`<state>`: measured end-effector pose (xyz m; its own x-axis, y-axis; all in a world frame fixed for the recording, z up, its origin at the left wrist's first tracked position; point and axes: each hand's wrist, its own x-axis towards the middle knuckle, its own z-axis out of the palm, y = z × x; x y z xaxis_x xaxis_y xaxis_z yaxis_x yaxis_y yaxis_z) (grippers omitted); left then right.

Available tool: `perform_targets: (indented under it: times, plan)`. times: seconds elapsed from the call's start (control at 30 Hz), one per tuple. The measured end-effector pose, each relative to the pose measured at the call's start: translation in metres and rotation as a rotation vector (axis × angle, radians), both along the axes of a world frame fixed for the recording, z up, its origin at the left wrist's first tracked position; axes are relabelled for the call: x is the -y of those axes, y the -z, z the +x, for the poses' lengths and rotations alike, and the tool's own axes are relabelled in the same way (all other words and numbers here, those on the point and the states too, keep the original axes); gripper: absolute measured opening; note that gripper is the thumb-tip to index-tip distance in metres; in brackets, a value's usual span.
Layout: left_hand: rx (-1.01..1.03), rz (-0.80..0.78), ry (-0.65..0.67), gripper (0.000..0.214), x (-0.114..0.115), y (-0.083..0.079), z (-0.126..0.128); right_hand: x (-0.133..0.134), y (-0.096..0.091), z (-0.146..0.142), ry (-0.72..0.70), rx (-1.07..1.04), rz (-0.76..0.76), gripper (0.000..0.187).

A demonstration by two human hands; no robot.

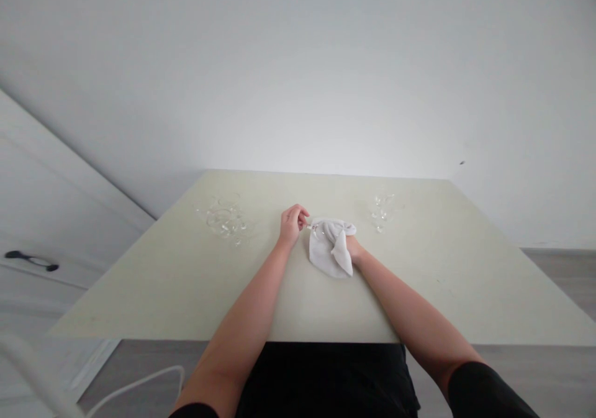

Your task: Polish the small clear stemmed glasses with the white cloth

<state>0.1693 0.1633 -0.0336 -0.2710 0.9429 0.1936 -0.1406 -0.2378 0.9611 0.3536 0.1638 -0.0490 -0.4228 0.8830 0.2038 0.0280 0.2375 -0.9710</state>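
Observation:
My left hand (292, 224) is closed in a pinch on the stem or foot of a clear glass (313, 227), held above the middle of the pale table (186, 281). A white cloth (331, 248) is wrapped over the rest of the glass. My right hand (354, 248) is mostly hidden under the cloth and grips it from the right. Several clear glasses (226, 219) stand in a group to the left of my left hand. A few more clear glasses (382, 210) stand to the right of the cloth.
A plain white wall (298, 64) rises behind the table. A white cabinet with a dark handle (31, 259) stands at the left. A white cable (135, 384) runs along the grey floor near the table's front left.

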Motion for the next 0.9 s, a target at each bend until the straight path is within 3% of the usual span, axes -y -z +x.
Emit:
perform_targets:
  times: [0.13, 0.3, 0.37, 0.43, 0.57, 0.67, 0.77, 0.9]
  plan:
    - [-0.002, 0.005, -0.025, 0.036, 0.0, 0.0, 0.0, 0.005, 0.0, -0.006, -0.037, -0.041, -0.081, 0.066]
    - [0.049, 0.061, -0.171, 0.031, -0.002, 0.0, 0.001, 0.0, 0.009, -0.012, 0.012, -0.248, -0.26, 0.068]
    - [0.047, 0.074, -0.16, 0.027, -0.003, 0.002, 0.002, -0.001, 0.012, -0.013, 0.014, -0.321, -0.262, 0.064]
    - [-0.032, 0.063, -0.033, 0.026, -0.002, 0.004, 0.005, -0.002, 0.013, -0.013, 0.001, -0.393, -0.227, 0.057]
    - [-0.292, 0.042, 0.354, 0.028, 0.005, 0.007, 0.015, -0.002, 0.012, -0.014, 0.063, -0.53, -0.205, 0.04]
    - [-0.452, 0.13, 0.477, 0.021, 0.011, 0.006, 0.018, -0.004, 0.011, -0.016, 0.151, -0.588, -0.208, 0.033]
    - [-0.606, 0.195, 0.377, 0.023, 0.014, 0.004, 0.018, -0.005, 0.01, -0.019, 0.204, -0.639, -0.219, 0.031]
    - [-0.736, 0.225, 0.018, 0.045, 0.018, 0.004, 0.016, -0.004, 0.008, -0.02, 0.195, -0.56, -0.171, 0.026]
